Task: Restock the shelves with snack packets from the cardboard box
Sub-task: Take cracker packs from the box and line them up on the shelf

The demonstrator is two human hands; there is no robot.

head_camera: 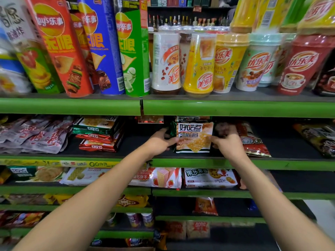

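Note:
A white and green biscuit packet (194, 137) stands upright on the second shelf (181, 163), which has a green front edge. My left hand (159, 142) grips its left edge with the thumb on the front. At the packet's right edge my right hand (226, 142) holds it the same way. More packets of the same kind sit behind it. The cardboard box is barely visible at the bottom edge.
Stacked biscuit packets (98, 134) lie to the left, a red packet (253, 142) to the right. Chip tubes (72, 51) and drink cups (199, 64) fill the shelf above. Lower shelves hold wafer and biscuit packets (208, 178).

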